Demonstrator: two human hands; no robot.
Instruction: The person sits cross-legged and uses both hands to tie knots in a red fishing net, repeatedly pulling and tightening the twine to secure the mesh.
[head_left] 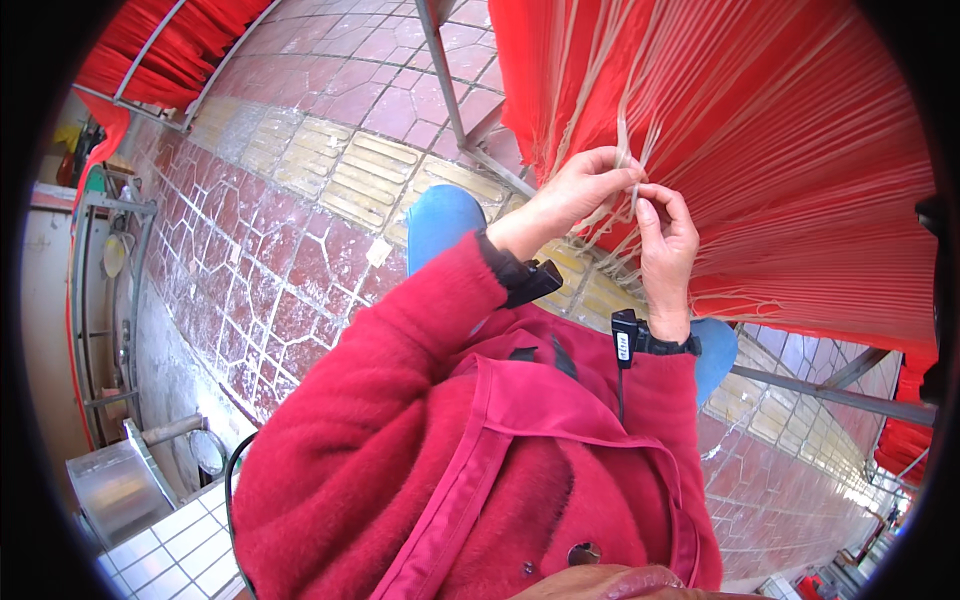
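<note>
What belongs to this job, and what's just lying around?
In the job: pale strings, pinched by left hand and right hand; red cloth behind them.

Apparently just around: silver box, lower left; metal rack, left; red fabric, upper left.

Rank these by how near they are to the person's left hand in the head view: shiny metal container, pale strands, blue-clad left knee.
From the left hand:
1. Pale strands: at its fingertips, against the red threads.
2. Blue-clad left knee: just left of it.
3. Shiny metal container: far off, lower left.
</note>
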